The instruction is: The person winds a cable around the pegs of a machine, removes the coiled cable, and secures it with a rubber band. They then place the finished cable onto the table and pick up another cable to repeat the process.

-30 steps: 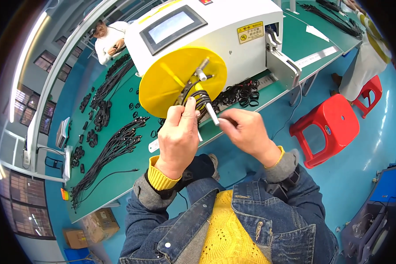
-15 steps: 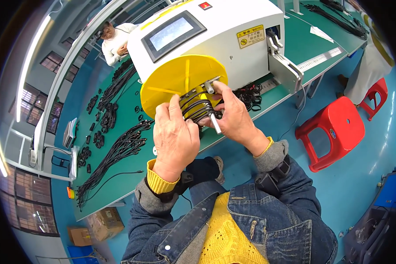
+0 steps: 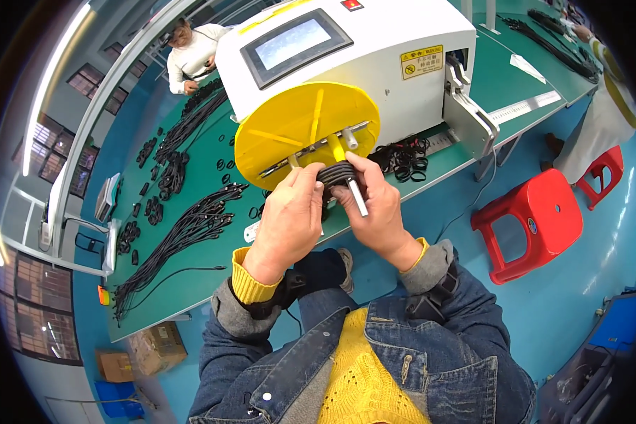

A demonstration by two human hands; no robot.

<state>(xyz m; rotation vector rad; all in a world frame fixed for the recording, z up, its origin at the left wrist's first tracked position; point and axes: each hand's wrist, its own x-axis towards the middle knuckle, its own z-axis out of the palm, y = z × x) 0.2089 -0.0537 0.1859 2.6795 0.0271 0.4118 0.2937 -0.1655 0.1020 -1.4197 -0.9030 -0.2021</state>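
Note:
A coil of black cable (image 3: pixel 337 173) is pinched between my two hands, just in front of the yellow disc (image 3: pixel 275 138) of a white winding machine (image 3: pixel 396 92). My left hand (image 3: pixel 287 220) grips the coil's left side with thumb and fingers. On the other side, my right hand (image 3: pixel 376 208) has its fingers closed round the coil. A silver rod-like piece (image 3: pixel 359 198) sticks out below the loops, next to my right thumb; what it joins is hidden. Metal pegs (image 3: pixel 350 138) and a slotted bar show on the disc behind the coil.
On the green table (image 3: pixel 180 265), a bundle of black cables (image 3: pixel 191 230) and several small coils lie at left. Black rings (image 3: pixel 410 166) lie beside the machine. Red stools (image 3: pixel 533 222) stand at right. One person (image 3: pixel 191 56) is across the table; another stands at far right.
The coil and both hands have come away from the disc's pegs toward me, exposing the bar and pegs. The view has shifted slightly. The person across has lowered a hand to the table.

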